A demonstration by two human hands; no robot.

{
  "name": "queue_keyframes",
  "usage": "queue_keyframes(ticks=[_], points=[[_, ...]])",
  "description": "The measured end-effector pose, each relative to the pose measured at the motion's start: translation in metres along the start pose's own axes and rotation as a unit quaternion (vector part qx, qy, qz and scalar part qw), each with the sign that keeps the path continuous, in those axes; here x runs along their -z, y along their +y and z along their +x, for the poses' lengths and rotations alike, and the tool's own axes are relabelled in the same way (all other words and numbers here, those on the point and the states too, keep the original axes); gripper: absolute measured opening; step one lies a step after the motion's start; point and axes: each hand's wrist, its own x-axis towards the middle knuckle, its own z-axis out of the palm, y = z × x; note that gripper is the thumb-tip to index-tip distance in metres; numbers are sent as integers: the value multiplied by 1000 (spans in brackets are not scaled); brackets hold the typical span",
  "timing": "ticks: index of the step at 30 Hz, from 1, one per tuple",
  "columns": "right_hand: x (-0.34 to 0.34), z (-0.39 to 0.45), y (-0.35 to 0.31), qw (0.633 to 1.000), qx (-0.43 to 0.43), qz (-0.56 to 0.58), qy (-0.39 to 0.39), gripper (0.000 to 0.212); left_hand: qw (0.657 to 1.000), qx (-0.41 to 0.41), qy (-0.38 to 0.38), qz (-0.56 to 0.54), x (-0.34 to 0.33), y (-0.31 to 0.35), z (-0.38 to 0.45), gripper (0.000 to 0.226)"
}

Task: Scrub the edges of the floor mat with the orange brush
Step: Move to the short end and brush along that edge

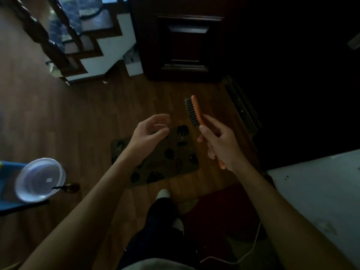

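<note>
Head view, dim room. My right hand [220, 145] is wrapped round the handle of the orange plastic brush with dark bristles [194, 112], held up in the air, bristle head pointing away from me, bristles facing left. My left hand [150, 133] is empty, fingers relaxed and spread, hovering over the mat. Hands are apart, nothing between them.

Brown rectangular floor mat with dark leaf prints [175, 152] lies flat on the wood-plank floor [87, 117], just ahead of my feet and in front of the dark wooden door [187, 41]. My forearm hides part of its left side. Brush is well above it, no contact yet, so scrubbing hasn't started by my read.

How I'd do the step:
- Crouch first; from standing I can't load the bristles properly.
- Roll the wrist so the bristles face down, then land them on the border, not the middle.
- Left palm flat on the mat near the stroke, since a loose mat on smooth planks will likely slide or curl.
- Short strokes along each edge, working round all four sides; the far right corner sits close to the door threshold, so angle the head there.

Off to the left: clear round plastic bowl [40, 180] on a blue surface [9, 172]. Can't tell if it holds water. Keep elbows clear of it.
</note>
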Motion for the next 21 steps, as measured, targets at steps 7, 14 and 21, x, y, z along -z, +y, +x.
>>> queue_keyframes(ticks=[7,14,21], points=[[-33,74,-51,997,-17,-72,-32,39,997,-10,51,-51,48,5,57,37],[-42,153,-77,988,-4,-120,-93,48,987,17,145,-70,76,0,99,34],[-37,274,-108,967,7,-157,-199,46,954,37,289,-74,85,11,168,35]])
